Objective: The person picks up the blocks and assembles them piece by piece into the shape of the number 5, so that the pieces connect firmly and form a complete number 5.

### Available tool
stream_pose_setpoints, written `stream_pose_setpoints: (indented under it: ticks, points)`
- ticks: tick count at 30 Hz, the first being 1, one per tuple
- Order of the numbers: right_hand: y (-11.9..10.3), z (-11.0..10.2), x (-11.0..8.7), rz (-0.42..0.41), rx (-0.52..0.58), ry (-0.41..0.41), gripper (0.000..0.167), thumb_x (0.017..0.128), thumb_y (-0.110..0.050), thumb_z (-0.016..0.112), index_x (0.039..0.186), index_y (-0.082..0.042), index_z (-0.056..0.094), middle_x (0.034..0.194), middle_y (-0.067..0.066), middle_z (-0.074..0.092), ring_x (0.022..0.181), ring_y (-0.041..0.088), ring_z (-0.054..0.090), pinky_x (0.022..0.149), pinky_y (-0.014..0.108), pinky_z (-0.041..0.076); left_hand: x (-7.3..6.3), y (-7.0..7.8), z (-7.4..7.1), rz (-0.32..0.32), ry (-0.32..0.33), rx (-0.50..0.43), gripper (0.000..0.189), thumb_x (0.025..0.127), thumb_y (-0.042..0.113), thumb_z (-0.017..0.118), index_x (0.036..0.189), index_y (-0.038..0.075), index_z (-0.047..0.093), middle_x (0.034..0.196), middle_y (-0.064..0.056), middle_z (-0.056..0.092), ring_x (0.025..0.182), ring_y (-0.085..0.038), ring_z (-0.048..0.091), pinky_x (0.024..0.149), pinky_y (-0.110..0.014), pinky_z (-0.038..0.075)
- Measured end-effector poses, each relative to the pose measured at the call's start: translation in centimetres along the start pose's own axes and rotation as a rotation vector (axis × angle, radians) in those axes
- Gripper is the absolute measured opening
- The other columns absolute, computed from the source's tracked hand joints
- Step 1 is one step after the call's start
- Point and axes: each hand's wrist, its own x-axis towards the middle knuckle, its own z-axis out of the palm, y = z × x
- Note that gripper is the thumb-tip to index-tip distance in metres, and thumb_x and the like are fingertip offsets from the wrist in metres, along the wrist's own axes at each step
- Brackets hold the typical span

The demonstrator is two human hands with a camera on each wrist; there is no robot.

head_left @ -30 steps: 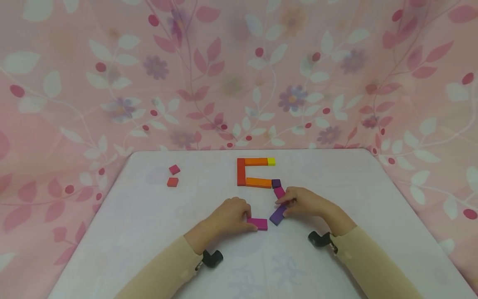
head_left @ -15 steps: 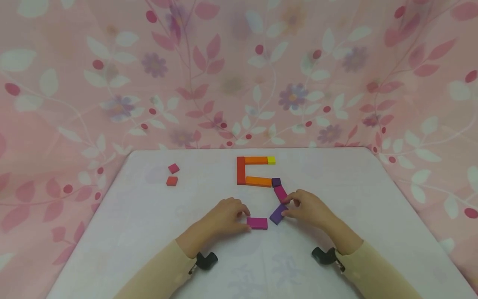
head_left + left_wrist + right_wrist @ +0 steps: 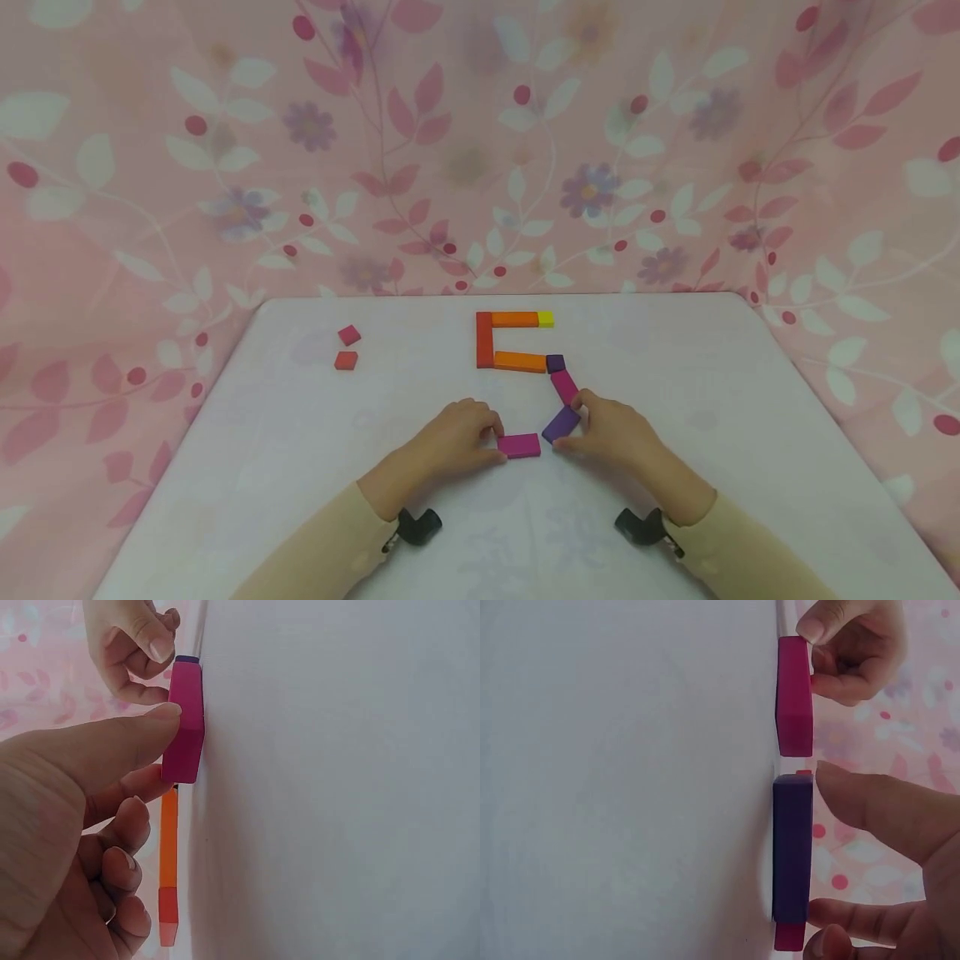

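Note:
With thumb and index finger, my left hand (image 3: 453, 437) pinches the left end of a magenta block (image 3: 519, 446) lying on the white tabletop. To its right, a purple block (image 3: 561, 425) lies slanted, a narrow gap between the two. My right hand (image 3: 618, 433) holds the purple block between the thumb at its lower end and the index finger at its upper end. In the right wrist view the thumb (image 3: 844, 791) stands right at the purple block's near end. A crimson-pink block (image 3: 564, 387) slants up from there to a small dark purple cube (image 3: 555, 363).
Behind them, an orange block (image 3: 520, 362), a red upright block (image 3: 484, 340), another orange block (image 3: 514, 319) and a yellow cube (image 3: 546, 319) form an angular bracket. Two small red pieces, one pinkish (image 3: 348, 335) and one orange-red (image 3: 346, 361), lie at the left. A floral cloth (image 3: 480, 150) hangs behind.
My right thumb has slid from the purple block's right side to its lower end, uncovering more of the crimson-pink block. The magenta block has shifted slightly right with my left hand.

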Motion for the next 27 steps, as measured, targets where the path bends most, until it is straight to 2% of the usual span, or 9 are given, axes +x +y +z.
stream_pose_setpoints:
  ticks: [11, 27]
  points:
    - [-0.24, 0.39, -0.07, -0.026, -0.039, 0.023, 0.065, 0.073, -0.049, 0.085, 0.119, -0.012, 0.059, 0.084, 0.0, 0.061, 0.074, 0.018, 0.055, 0.067, 0.036, 0.05, 0.28, 0.13, 0.16, 0.0, -0.004, -0.003, 0.024, 0.087, 0.039, 0.078, 0.104, 0.024, 0.073, 0.081, 0.013, 0.055, 0.084, -0.008, 0.049, 0.079, -0.028, 0.045]
    - [0.04, -0.08, 0.05, -0.006, -0.035, -0.04, 0.065, 0.074, -0.046, 0.086, 0.122, -0.013, 0.057, 0.081, 0.001, 0.058, 0.075, 0.019, 0.056, 0.068, 0.036, 0.052, 0.8, 0.84, 0.31, 0.006, -0.021, -0.017, 0.025, 0.087, 0.041, 0.077, 0.107, 0.025, 0.073, 0.085, 0.014, 0.057, 0.086, -0.007, 0.05, 0.079, -0.027, 0.046]
